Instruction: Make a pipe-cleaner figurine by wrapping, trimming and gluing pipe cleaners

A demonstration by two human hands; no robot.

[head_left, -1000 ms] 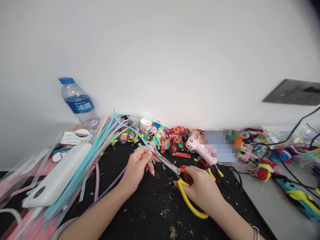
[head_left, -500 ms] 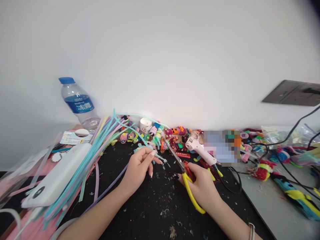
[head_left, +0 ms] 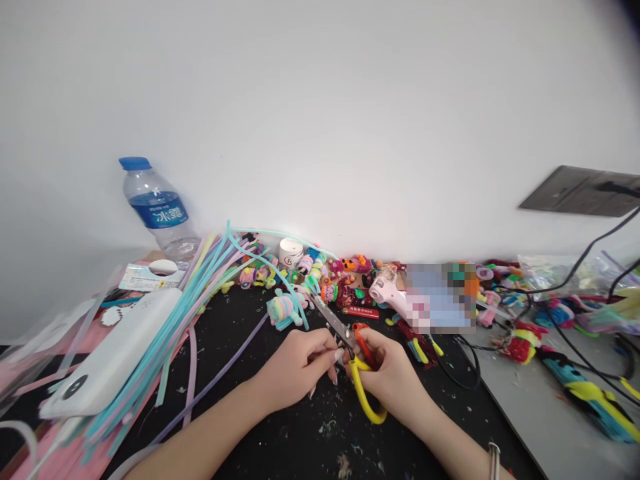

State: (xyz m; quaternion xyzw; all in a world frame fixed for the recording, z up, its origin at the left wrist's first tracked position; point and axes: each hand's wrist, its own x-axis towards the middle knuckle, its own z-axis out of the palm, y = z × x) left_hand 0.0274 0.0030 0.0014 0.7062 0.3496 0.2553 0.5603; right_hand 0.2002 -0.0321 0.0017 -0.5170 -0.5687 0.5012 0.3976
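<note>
My right hand [head_left: 393, 370] grips a pair of scissors [head_left: 337, 323] with yellow and red-orange handles, blades pointing up and left. Close against it is my left hand [head_left: 300, 370], its thumb and fingers pinched together beside the scissors' pivot. Whatever lies in that pinch is too small or hidden to make out. Beyond the left hand, a pastel striped pipe-cleaner figure [head_left: 281, 309] rests on the black mat [head_left: 280, 440]. A turquoise pipe cleaner [head_left: 273, 265] bends down past it from the left.
To the left lie a bundle of pipe cleaners [head_left: 165, 340] and a white power-bank-like block [head_left: 115, 353]. A water bottle [head_left: 160, 210] leans at the wall. Small fuzzy figures, a paper cup [head_left: 291, 253], a pink glue gun [head_left: 393, 293] and a red strip [head_left: 361, 312] line the back. Cables run right.
My left hand has left the turquoise strand and moved right and nearer, up to my right hand. The striped figure now shows uncovered. The scissors have shifted slightly left.
</note>
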